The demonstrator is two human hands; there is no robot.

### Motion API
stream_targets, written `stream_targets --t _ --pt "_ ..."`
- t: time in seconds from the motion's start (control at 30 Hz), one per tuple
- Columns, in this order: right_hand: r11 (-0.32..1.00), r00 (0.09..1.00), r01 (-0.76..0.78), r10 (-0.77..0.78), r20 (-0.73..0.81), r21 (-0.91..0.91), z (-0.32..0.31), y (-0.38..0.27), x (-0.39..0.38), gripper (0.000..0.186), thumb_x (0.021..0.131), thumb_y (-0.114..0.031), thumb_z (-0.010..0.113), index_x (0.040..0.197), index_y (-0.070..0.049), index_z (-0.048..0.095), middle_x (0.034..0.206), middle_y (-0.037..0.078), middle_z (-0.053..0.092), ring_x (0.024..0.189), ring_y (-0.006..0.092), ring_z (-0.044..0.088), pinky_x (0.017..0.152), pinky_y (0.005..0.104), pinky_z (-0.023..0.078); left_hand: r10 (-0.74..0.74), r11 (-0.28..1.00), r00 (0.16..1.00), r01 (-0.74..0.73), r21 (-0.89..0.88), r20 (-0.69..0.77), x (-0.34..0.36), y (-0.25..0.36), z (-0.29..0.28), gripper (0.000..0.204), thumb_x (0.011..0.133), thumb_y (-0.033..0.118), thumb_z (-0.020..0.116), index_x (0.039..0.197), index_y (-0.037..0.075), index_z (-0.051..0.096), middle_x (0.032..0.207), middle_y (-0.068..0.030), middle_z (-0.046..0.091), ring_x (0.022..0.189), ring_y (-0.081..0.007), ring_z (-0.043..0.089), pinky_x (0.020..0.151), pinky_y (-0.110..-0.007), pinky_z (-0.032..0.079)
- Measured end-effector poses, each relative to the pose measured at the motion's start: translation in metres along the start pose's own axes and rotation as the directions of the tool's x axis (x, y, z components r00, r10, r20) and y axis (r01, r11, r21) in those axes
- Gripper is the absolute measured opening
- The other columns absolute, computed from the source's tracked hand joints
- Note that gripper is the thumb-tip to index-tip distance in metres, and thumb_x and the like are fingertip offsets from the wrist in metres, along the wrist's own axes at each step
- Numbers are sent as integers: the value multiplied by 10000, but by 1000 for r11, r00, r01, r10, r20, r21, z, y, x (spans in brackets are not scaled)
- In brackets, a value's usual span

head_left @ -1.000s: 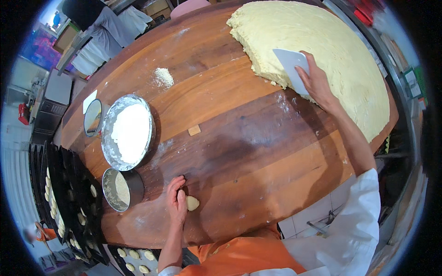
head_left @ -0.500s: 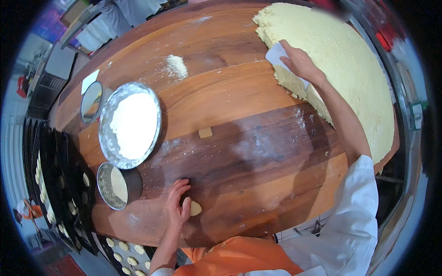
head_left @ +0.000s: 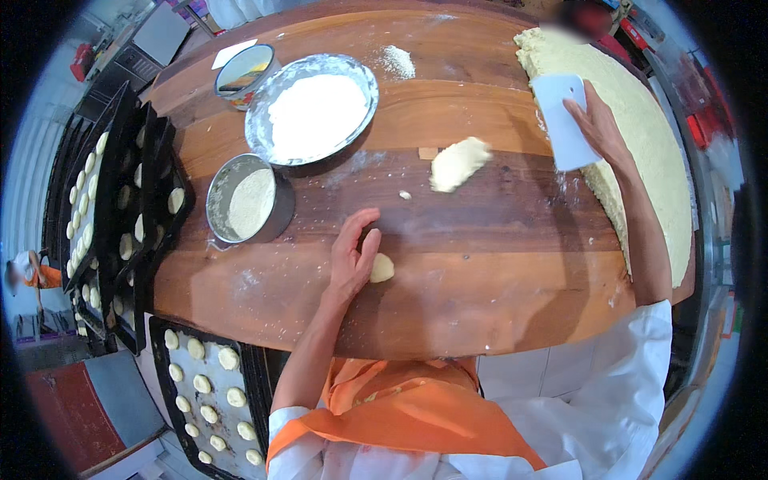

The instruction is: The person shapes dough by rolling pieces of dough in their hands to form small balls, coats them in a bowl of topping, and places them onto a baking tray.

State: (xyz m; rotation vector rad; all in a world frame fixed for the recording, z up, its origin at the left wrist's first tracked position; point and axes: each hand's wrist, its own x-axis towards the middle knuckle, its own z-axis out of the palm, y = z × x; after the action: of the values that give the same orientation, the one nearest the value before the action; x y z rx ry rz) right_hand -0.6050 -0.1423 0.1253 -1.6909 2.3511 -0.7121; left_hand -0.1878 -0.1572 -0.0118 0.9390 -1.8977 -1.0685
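My right hand (head_left: 602, 132) is closed on a white flat dough scraper (head_left: 562, 120). The scraper stands at the left edge of the large pale slab of dough (head_left: 652, 152). A separate rough lump of dough (head_left: 460, 164), slightly blurred, is on the wooden table (head_left: 480, 288) left of the scraper, by a small tan square (head_left: 428, 153). My left hand (head_left: 354, 254) rests on its edge near the table front, fingers stretched and thumb apart. Beside its thumb sits a small dough piece (head_left: 382, 269), partly hidden. A tiny dough scrap (head_left: 405, 194) lies farther back.
A wide metal bowl of white flour (head_left: 316, 112) stands at the back left, with a round tin of flour (head_left: 248, 204) and an enamel mug (head_left: 246, 76) around it. Dark trays of dough rounds (head_left: 120, 200) are racked at left. Another tray (head_left: 210, 384) sits below the table edge.
A dough lump has come off the slab and now lies mid-table. The scraper has come out of the slab's edge, still in my right hand. My view has shifted; my left hand stays by its dough piece.
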Motion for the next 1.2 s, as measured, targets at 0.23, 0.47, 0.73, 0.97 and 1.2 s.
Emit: stream_targets --t 0.23,0.47,0.73,0.97,1.2 --pt "771 912 -407 316 262 489 68 19 -49 387 876 -189 497 1208 -12 406 1065 125 547 945 207 545 808 337 459 24 999 997 -25 -23 -76 0 1 6 290 848 160 498 1071 -24 514 1132 -157 513 1089 -255 474 933 -331 352" --pt "850 788 -158 -198 584 502 140 -78 -19 302 850 -149 508 1110 -22 421 975 122 570 863 209 558 741 348 473 20 997 964 0 73 -266 2 -10 11 404 896 203 401 1224 -33 403 1306 -210 357 1218 -312 346 1014 -366 259" --pt "928 846 361 -367 386 92 143 -139 -57 341 850 -259 534 1028 14 436 888 263 563 817 382 554 710 426 440 -322 790 943 319 -524 90 -8 -15 -21 520 901 331 427 1278 -21 359 1296 -236 360 1198 -311 376 1010 -360 277" --pt "943 982 187 -167 93 -275 88 -95 -88 524 829 -209 562 1260 -8 342 1050 244 539 975 372 528 800 426 430 264 732 909 -407 546 323 -35 31 -7 667 689 359 687 1233 70 429 1226 -179 422 1103 -321 435 910 -407 369" --pt "902 900 367 -406 -159 -227 98 -73 -121 579 784 -80 599 1287 14 329 1296 194 388 1193 346 376 996 400 294 274 812 933 -354 465 233 -16 -7 -1 536 717 353 662 1152 79 510 1150 -144 471 1091 -303 426 909 -432 329"
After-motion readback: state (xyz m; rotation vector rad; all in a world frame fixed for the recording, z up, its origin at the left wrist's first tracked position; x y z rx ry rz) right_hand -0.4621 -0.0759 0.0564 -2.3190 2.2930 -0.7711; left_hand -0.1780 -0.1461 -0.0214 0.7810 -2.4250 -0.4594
